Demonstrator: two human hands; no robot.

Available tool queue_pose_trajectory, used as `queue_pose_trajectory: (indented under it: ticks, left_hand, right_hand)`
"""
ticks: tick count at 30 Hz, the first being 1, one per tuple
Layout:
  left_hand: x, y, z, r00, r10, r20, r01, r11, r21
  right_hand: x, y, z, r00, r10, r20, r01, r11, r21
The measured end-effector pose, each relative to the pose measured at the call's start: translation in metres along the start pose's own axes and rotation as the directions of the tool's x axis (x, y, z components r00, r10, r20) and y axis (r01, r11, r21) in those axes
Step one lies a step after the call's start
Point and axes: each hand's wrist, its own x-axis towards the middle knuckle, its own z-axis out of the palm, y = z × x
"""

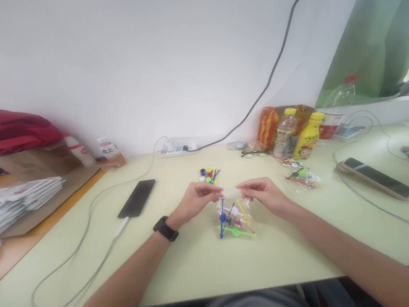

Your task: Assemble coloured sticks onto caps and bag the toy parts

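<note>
Forearms angle in from the near edge of the desk, left hand and right hand facing each other, thumb and fingers of each pinching the upper part of a clear plastic bag. Bag is between and just below them, colored plastic pieces showing at it; dark watch on left wrist.

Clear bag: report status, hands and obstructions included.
Left hand and right hand pinching clear bag near its top. Colorful plastic pieces below, some possibly outside. Loose discs beyond left hand, not blocking bag.
</note>
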Motion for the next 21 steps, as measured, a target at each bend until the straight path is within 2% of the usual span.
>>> queue_pose_trajectory:
  ticks: [7,12,16,21]
  left_hand:
    - [-0.001,0.003,0.002,0.998,0.012,-0.062,-0.01,0.999,0.033]
    - [-0.003,0.006,0.004,0.999,-0.022,-0.037,0.023,1.0,0.022]
    - [-0.003,0.004,0.004,0.999,-0.015,-0.035,0.016,0.999,0.032]
    - [0.0,-0.005,0.002,0.997,0.012,-0.073,-0.005,0.995,0.1]
  right_hand:
    - [0.001,0.002,0.002,1.0,0.014,-0.028,-0.011,0.996,0.093]
    - [0.002,0.004,0.0,0.999,0.01,-0.036,-0.007,0.996,0.086]
    - [0.001,0.002,-0.001,0.999,-0.033,-0.021,0.033,0.999,0.036]
    - [-0.001,0.0,0.002,0.993,-0.118,-0.017,0.115,0.982,-0.148]
